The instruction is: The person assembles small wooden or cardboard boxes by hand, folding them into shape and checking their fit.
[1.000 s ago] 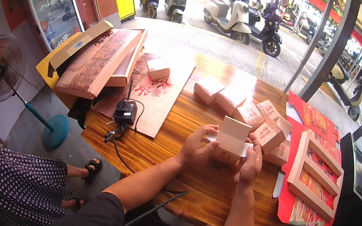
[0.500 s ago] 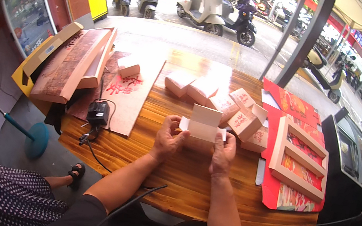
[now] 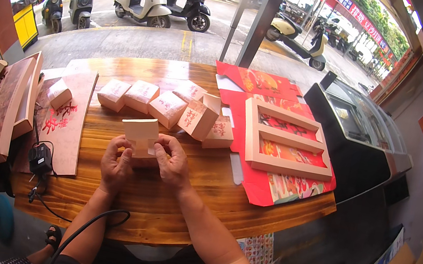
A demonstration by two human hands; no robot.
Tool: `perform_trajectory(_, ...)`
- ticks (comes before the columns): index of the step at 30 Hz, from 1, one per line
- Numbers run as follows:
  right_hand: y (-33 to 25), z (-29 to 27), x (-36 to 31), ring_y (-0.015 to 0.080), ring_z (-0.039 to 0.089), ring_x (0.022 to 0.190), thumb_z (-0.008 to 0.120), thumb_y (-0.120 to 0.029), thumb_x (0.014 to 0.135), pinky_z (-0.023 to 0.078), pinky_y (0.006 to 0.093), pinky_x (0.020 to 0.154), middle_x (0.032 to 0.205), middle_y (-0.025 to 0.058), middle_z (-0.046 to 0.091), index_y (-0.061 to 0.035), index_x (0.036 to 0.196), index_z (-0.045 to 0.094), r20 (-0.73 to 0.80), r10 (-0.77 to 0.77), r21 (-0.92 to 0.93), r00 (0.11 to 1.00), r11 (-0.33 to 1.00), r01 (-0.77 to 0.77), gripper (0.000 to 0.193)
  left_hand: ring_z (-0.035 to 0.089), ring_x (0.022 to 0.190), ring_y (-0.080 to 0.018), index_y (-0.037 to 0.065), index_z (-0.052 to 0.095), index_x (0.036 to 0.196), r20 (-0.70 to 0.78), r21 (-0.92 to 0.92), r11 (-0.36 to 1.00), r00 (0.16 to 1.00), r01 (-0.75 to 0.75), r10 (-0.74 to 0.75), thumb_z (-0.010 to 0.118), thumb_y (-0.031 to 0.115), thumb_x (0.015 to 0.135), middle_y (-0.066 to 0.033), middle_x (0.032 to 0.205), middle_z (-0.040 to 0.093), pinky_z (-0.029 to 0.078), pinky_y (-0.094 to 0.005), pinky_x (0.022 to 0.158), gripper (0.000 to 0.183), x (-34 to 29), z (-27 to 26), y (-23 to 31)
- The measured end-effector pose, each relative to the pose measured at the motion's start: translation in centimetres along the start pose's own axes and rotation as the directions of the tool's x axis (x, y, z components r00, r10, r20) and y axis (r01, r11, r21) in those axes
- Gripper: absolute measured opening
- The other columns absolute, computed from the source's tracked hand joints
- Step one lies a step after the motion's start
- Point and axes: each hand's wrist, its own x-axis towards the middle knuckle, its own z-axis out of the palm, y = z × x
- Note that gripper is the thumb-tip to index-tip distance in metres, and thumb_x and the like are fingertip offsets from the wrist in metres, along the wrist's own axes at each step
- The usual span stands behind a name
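- Black cable (image 3: 84,224) curves on the near side of the open box (image 3: 140,133), beside the left forearm.
- At the left side of the open box, the left hand (image 3: 116,163) pinches the card between thumb and curled fingers.
- At the right side of the open box, the right hand (image 3: 171,160) pinches a side flap, its thumb in front.
- The open box itself, pale card with one broad flap raised, is between both hands over the wooden table (image 3: 167,220); I cannot tell whether its bottom touches the wood.
- Left of the open box, a black adapter (image 3: 41,159) rests with its leads on a flat printed board (image 3: 63,157).
- Farther left of the open box, beside that board, a large box (image 3: 3,112) lies tilted.
- Right of the open box, a pale divided frame (image 3: 290,168) lies on red printed card (image 3: 260,194).
- Just beyond the open box, several small boxes (image 3: 167,108) sit close together in an uneven row.
- Beyond the open box and to its left, a lone small carton (image 3: 59,94) sits on the printed board.
- Beyond the open box and well to its right stands a dark display case (image 3: 365,125) with curved glass.
- Well beyond the open box, past the table's far edge, are a grey post (image 3: 264,22), parked scooters (image 3: 149,5) and a yellow stand (image 3: 25,26).
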Motion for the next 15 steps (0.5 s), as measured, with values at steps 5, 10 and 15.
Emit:
perform_trajectory(5,-0.3,0.2,0.0,0.0139,0.061,0.088,0.065,-0.010,0.090,0.051,0.0292,0.081,0.100,0.0068,0.065,-0.0018,0.107,0.062,0.051,-0.016,-0.119,0.999,0.993,0.022,0.019,0.056,0.093,-0.0111,0.003,0.056,0.104,-0.020,0.024,0.998,0.998,-0.059,0.059,0.057,0.009,0.099,-0.0088,0.122,0.057,0.049,-0.0249,0.078,0.009,0.3,-0.5,-0.1)
perform_trajectory(10,0.1,0.0,-0.1,0.0152,0.062,0.094,0.067,-0.007,0.088,0.051,0.0302,0.086,0.105,0.0074,0.065,-0.0029,0.115,0.058,0.025,0.012,-0.107,1.000,0.994,-0.009,0.028,0.058,0.091,-0.0116,0.002,0.052,0.115,-0.103,-0.053,0.998,0.994,-0.044,0.038,0.058,0.004,0.097,-0.0086,0.120,0.057,0.050,-0.0242,0.076,0.019,0.1,0.2,0.2)
perform_trajectory(15,-1.2,0.5,-0.1,0.0149,0.060,0.100,0.068,-0.006,0.089,0.050,0.0296,0.089,0.108,0.0068,0.064,-0.0049,0.131,0.052,0.065,-0.034,-0.022,0.997,0.999,0.036,0.046,0.055,0.105,-0.0128,0.005,0.039,0.142,-0.094,-0.065,0.998,0.996,-0.019,0.013,0.055,0.001,0.097,-0.0095,0.122,0.056,0.047,-0.0252,0.088,0.047,0.0,0.5,1.6)
